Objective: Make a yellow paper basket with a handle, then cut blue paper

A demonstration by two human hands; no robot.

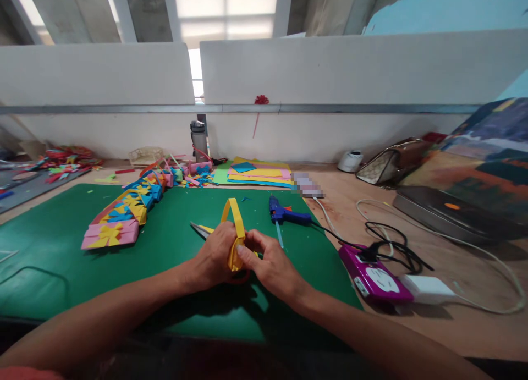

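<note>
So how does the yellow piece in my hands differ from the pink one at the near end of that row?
Colour: the yellow piece is yellow wherever it shows; the pink piece is pink with a yellow bow. Position: the yellow piece is held in your left hand and right hand, while the pink piece rests on the green mat. Both have yellow on them.

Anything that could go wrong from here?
Possibly three things. The scissors point out past the left hand, so a careless shift might nick it. The blue glue gun lies beyond the right hand; if hot, which I can't tell, its tip could burn. Both hands pinch the yellow paper piece closely, so too hard a squeeze might crease it.
</note>
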